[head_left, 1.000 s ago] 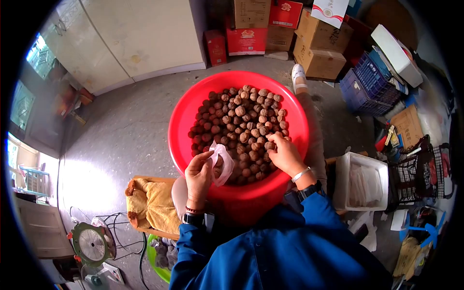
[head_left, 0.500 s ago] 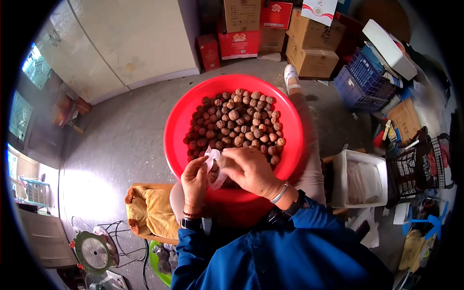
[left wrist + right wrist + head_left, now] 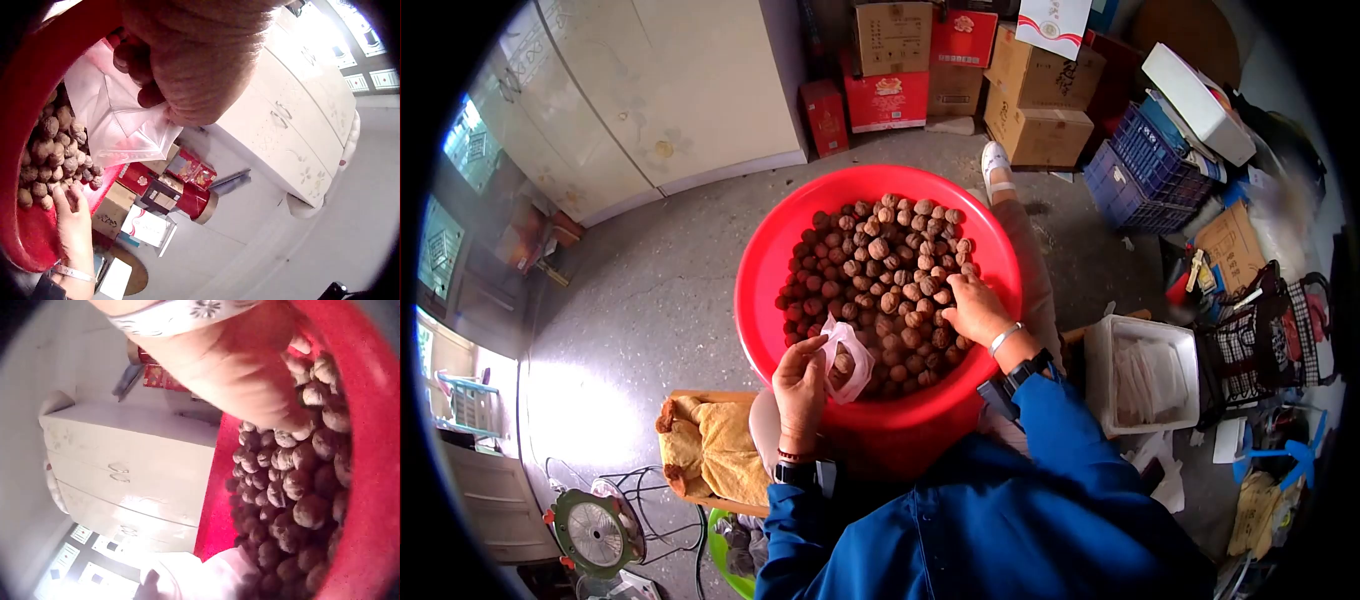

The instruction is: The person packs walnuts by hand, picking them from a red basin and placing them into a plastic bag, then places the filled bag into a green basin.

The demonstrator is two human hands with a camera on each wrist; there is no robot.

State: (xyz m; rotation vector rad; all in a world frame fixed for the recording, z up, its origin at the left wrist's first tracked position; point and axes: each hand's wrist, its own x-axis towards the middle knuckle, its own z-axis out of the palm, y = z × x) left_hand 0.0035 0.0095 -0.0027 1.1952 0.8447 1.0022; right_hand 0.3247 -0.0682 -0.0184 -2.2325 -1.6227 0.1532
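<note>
A red basin (image 3: 765, 235) holds many brown walnuts (image 3: 878, 248). At its near left side my left hand (image 3: 800, 392) pinches the edge of a thin, pale pink plastic bag (image 3: 862, 365); a few walnuts show through its open mouth. My right hand (image 3: 982, 312) reaches over the right rim, its fingertips touching walnuts. In the left wrist view the bag (image 3: 115, 119) hangs from my left hand (image 3: 194, 59), and the right hand's fingers (image 3: 62, 199) lie apart at the walnuts. The right wrist view shows my right hand (image 3: 250, 375) above the walnuts (image 3: 294, 487), its fingertips mostly hidden.
A white foam box (image 3: 1105, 375) stands to the right, beside a checked bag (image 3: 1260, 345). Cartons (image 3: 1040, 135) and blue crates (image 3: 1145, 175) stand beyond the basin. On the left are a yellow cloth (image 3: 725, 440) and a fan (image 3: 595, 532).
My right hand went from the walnuts to the bag's mouth, then back right to the walnuts. The left hand kept its grip on the bag. The head view shifted slightly.
</note>
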